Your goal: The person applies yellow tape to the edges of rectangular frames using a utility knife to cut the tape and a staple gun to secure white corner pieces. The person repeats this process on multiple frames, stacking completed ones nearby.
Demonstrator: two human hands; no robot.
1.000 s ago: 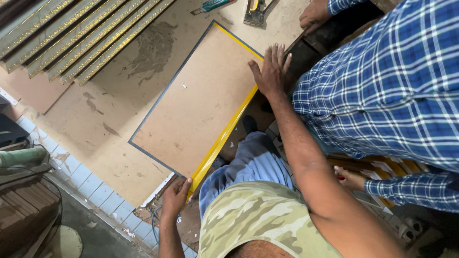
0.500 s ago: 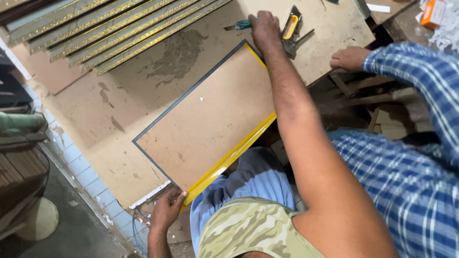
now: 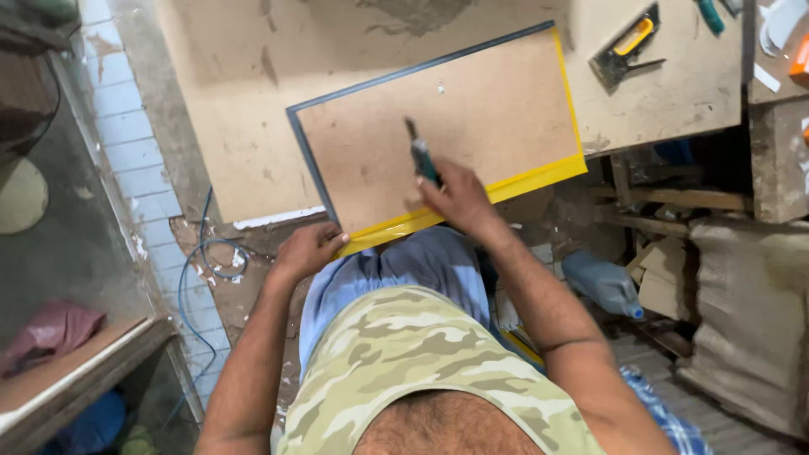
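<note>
The left hand (image 3: 310, 250) is closed on the near corner of the framed board (image 3: 438, 126), at about 7 o'clock of the panel. The board is laid face-down on the workbench (image 3: 244, 126). A slim tool (image 3: 420, 154), possibly a screwdriver, is gripped by the right hand (image 3: 459, 195) at 6 o'clock. A yellow-handled tool (image 3: 625, 49) is seen at 2 o'clock.

Single view only, from a camera worn on the person's head, looking steeply down past the chest and lap. It sits close: both forearms run up from the bottom edge toward the board (image 3: 438, 126) on the worktable (image 3: 236, 101), which fills the upper middle. Tiled floor shows at left, stacked clutter at right. No second view shares the scene.
</note>
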